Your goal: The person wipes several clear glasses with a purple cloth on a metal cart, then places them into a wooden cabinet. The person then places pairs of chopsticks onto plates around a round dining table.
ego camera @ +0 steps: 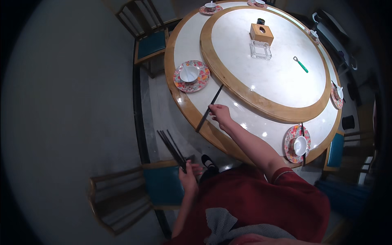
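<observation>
My right hand (220, 114) grips black chopsticks (215, 95) over the near left side of a round table (191, 105). Their lower end reaches the wooden rim, and the upper end comes close to the turntable's edge. A bundle of black chopsticks (173, 149) is held in my left hand (189, 177), off the table and above a chair. Beyond my right hand, to the left, a floral plate (199, 84) carries a white bowl (189, 74) with a spoon in it. Another floral plate (289, 145) with a white bowl (300, 145) lies to the right, dark chopsticks (302, 130) beside the bowl.
On the raised turntable (232, 61) stand a wooden tissue box (262, 33), a glass ashtray (260, 50) and a green-handled bottle opener (301, 65). More place settings line the far rim. Chairs with teal seats (162, 186) stand around the table; a wall (76, 92) runs along the left.
</observation>
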{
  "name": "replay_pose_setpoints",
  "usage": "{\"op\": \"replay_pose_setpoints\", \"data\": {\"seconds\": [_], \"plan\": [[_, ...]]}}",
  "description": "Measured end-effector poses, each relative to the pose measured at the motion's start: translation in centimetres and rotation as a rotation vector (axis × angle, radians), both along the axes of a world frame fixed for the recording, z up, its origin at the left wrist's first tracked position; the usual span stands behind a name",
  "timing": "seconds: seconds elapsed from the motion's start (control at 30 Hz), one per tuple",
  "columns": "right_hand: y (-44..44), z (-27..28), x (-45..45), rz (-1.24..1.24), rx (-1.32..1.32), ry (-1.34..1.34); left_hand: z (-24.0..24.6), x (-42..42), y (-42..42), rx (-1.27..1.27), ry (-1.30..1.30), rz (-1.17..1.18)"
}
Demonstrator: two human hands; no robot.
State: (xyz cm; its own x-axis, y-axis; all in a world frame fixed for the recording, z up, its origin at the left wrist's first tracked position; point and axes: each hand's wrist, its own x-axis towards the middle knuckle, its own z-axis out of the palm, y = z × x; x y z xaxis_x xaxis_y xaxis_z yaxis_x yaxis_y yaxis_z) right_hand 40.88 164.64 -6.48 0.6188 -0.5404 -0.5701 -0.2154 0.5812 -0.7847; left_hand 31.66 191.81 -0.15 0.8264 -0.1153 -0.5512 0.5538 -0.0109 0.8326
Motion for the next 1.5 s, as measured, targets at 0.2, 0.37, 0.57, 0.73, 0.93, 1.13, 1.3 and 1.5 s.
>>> {"op": "replay_pose_setpoints", "data": {"seconds": [0.2, 0.37, 0.57, 0.73, 0.93, 1.13, 1.3, 1.5], "plan": [[1.9, -1.9, 10.7, -0.243, 0.036, 0.056, -0.3, 7.2, 7.2, 0.008, -0.032, 0.119], [0.7, -7.1, 15.2, -0.394, -0.158, 0.301, -0.5, 10.4, 8.8, -0.021, -0.011, 0.166], [0.0, -7.6, 16.7, -0.563, -0.308, 0.307, -0.4, 13.1, 9.8, 0.028, -0.050, 0.173], [0.7, -5.9, 17.0, -0.468, -0.409, 0.376, -1.8, 15.3, 11.3, 0.103, -0.020, 0.223], [1.7, -7.1, 16.4, -0.449, -0.512, 0.383, -1.5, 20.6, 8.8, 0.117, 0.004, 0.127], [3.2, -7.7, 16.6, -0.499, -0.438, 0.308, -1.3, 28.8, 6.6, 0.091, -0.035, -0.022], [2.4, -6.5, 16.0, -0.520, -0.279, 0.431, -2.3, 37.8, 7.1, 0.063, -0.030, -0.111], [2.4, -3.7, 17.6, -0.690, 0.011, 0.399, -0.9, 48.9, 9.9, 0.095, -0.044, -0.151]]}}
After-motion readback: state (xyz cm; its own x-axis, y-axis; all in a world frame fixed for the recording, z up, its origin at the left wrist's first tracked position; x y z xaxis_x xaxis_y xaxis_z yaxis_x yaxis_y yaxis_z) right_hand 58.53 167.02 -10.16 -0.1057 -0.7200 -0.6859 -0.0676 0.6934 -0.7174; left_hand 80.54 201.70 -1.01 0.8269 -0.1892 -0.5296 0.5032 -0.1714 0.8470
